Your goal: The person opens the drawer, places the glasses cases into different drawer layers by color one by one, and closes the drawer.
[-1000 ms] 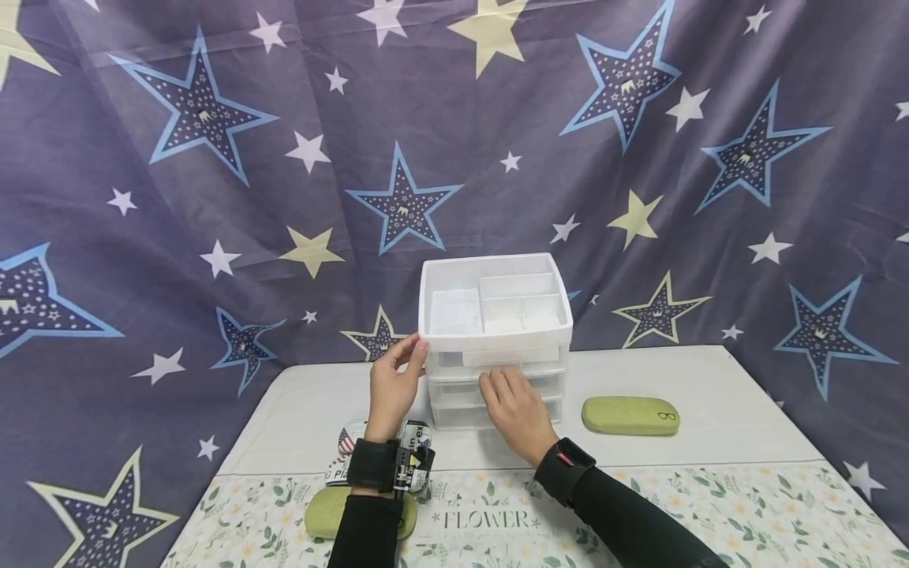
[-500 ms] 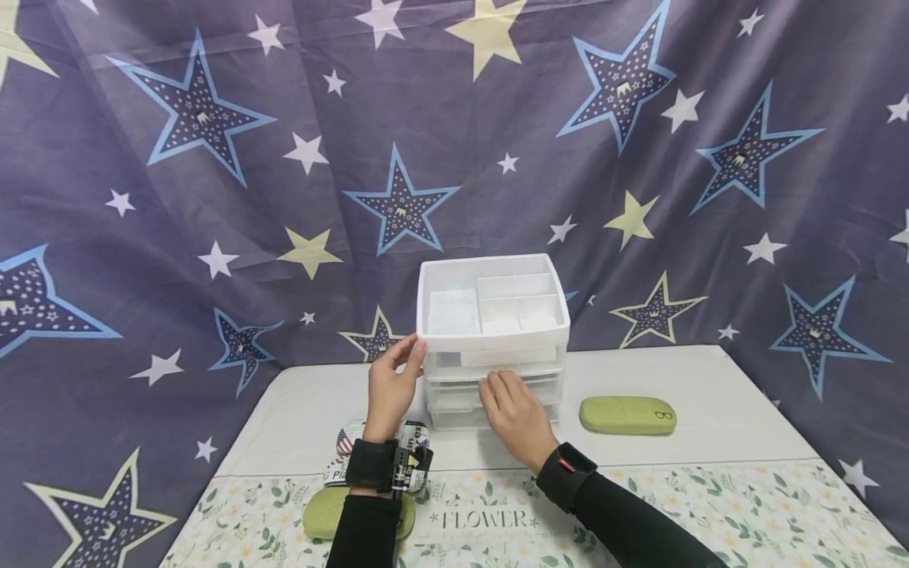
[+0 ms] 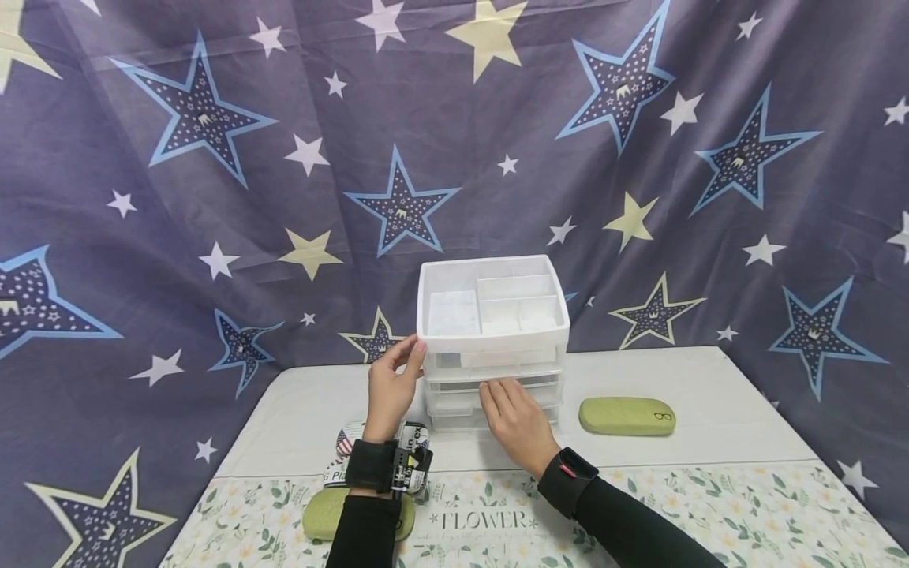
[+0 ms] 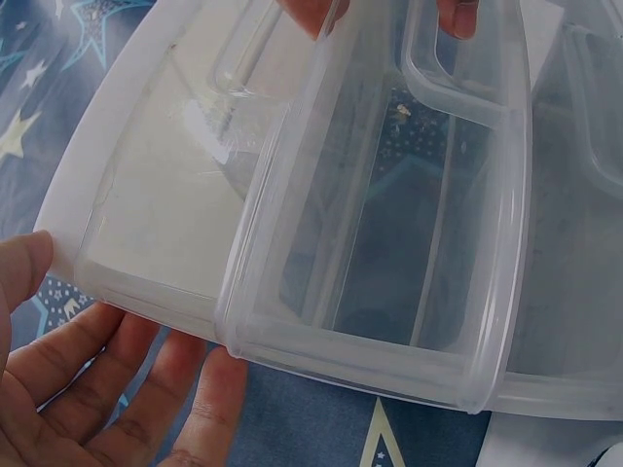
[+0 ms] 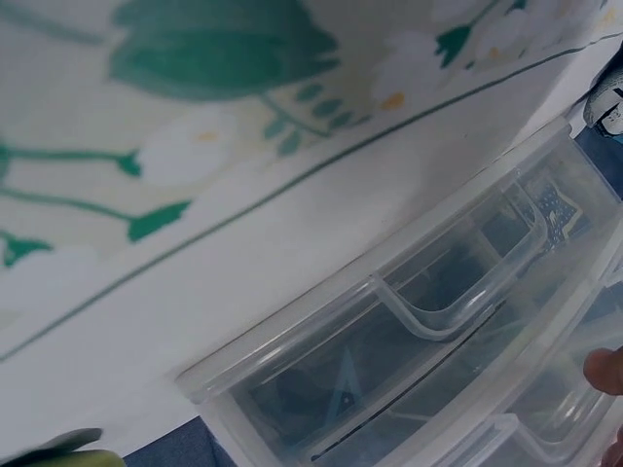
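Two hands are on the white drawer unit [image 3: 490,342], and what has just changed lies under the right hand [image 3: 521,422]: the middle drawer [image 3: 452,401] has slid a little forward with it, so that a dark gap now shows along its top, just behind the fingertips. Those fingers are bent close together and hooked at the drawer's handle [image 4: 467,105], with the upper drawer [image 3: 446,361] just above them and the bottom drawer [image 3: 452,422] below. The left hand [image 3: 390,386] has stayed put, its fingers spread along the unit's side and its thumb at the front corner, touching rather than pinching, seemingly to steady it. I judge the pull under way but unfinished, since the drawer is only partly out and its back is still housed. One green glasses case [image 3: 625,416] lies well right of the right fingers; another [image 3: 323,514] sits below the left hand, partly hidden by the forearm.
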Demonstrator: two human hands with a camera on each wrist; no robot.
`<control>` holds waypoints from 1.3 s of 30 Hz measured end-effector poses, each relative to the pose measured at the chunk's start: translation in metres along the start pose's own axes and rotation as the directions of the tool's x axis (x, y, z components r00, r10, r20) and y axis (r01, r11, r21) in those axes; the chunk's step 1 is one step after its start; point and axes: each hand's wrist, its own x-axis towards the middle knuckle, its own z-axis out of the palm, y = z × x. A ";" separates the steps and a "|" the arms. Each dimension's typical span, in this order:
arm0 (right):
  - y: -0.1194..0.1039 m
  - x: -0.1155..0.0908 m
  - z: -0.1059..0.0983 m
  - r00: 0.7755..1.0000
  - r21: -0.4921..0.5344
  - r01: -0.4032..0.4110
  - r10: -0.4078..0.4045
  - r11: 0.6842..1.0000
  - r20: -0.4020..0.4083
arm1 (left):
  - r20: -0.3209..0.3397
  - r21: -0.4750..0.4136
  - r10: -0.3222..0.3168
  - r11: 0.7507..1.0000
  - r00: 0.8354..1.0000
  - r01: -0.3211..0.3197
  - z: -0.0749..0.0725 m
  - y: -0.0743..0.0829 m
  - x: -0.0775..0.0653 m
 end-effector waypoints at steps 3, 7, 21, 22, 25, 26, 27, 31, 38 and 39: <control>0.000 0.000 -0.001 1.000 0.003 0.000 0.000 1.000 0.002 | -0.003 0.002 -0.005 1.000 1.000 0.005 0.000 0.000 0.000; -0.001 -0.001 -0.004 1.000 0.003 0.002 -0.002 1.000 0.013 | -0.002 0.003 -0.010 1.000 1.000 0.010 -0.001 0.001 0.000; -0.003 -0.002 -0.012 0.999 0.048 -0.004 0.003 0.999 0.035 | 0.000 0.004 -0.011 1.000 1.000 0.011 0.000 0.001 0.000; -0.003 -0.002 -0.012 0.999 0.051 -0.004 0.002 0.999 0.037 | 0.000 0.004 -0.010 1.000 1.000 0.010 0.000 0.001 0.000; -0.002 -0.002 -0.014 0.999 0.059 -0.004 0.002 0.998 0.033 | 0.000 -0.002 -0.009 1.000 1.000 0.009 0.000 0.001 0.000; -0.002 -0.002 -0.014 1.000 0.064 -0.005 0.003 0.998 0.031 | 0.000 -0.007 -0.008 1.000 1.000 0.008 0.000 0.001 0.000; -0.002 -0.003 -0.015 1.000 0.068 -0.006 0.004 0.998 0.031 | 0.002 -0.013 -0.008 1.000 1.000 0.008 0.000 0.001 0.000; -0.003 -0.004 -0.018 0.999 0.078 -0.011 0.009 0.997 0.034 | 0.002 -0.031 -0.007 0.999 1.000 0.007 0.000 0.001 0.000; -0.006 -0.005 -0.025 0.999 0.087 -0.022 0.018 0.996 0.046 | 0.002 -0.035 -0.005 0.999 1.000 0.005 0.000 0.001 0.000; -0.006 -0.005 -0.025 0.999 0.088 -0.021 0.018 0.996 0.043 | 0.002 -0.036 -0.007 0.999 1.000 0.008 0.000 0.001 0.001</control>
